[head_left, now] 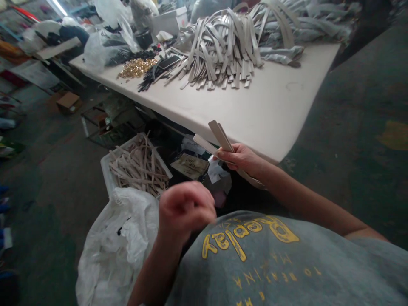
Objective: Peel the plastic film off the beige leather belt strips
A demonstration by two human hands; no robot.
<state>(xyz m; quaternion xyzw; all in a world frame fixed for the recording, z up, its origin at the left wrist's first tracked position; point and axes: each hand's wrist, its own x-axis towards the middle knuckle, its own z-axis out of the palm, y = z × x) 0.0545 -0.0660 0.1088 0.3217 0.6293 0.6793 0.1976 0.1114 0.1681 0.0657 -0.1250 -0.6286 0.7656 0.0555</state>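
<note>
My right hand [244, 159] is closed around several flat beige straps [219, 135] with rounded ends, beside the front edge of the table. Two ends fan out past the fingers, and the straps' other part hangs below the wrist. Close to my body, my left hand [188, 208] is curled and smeared by motion; whatever its fingers may hold is hidden. On the table [255, 110] lies a big heap of similar pale straps [223, 51], with many ends pointing toward me.
A white bin [106, 174] of loose strips stands on the floor by a white plastic sack [117, 246]. Gold metal pieces [137, 68], black strips [153, 76] and clear bags [102, 46] lie on the table's left. A cardboard box [68, 102] sits farther off.
</note>
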